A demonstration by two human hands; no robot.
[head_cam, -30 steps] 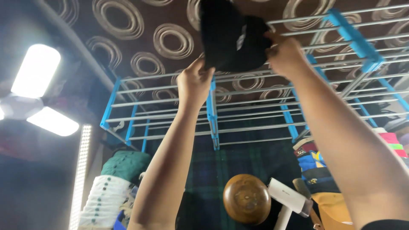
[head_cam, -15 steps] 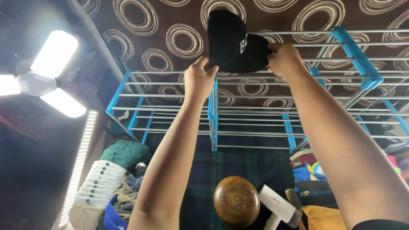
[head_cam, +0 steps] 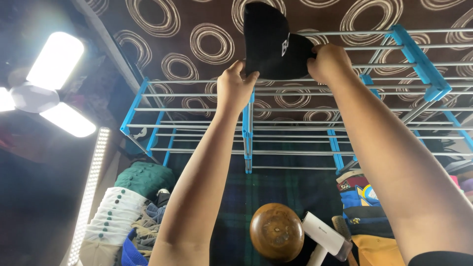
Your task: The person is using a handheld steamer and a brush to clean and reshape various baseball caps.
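Overhead, both hands grip a black cap against the rack. Left hand fingers clamp its lower edge; right hand fingers pinch its side.

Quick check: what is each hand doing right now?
Left hand: closed on the black cap, lower edge.
Right hand: closed on the cap's right side.

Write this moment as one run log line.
left hand: grips black cap | right hand: grips cap | over blue rack
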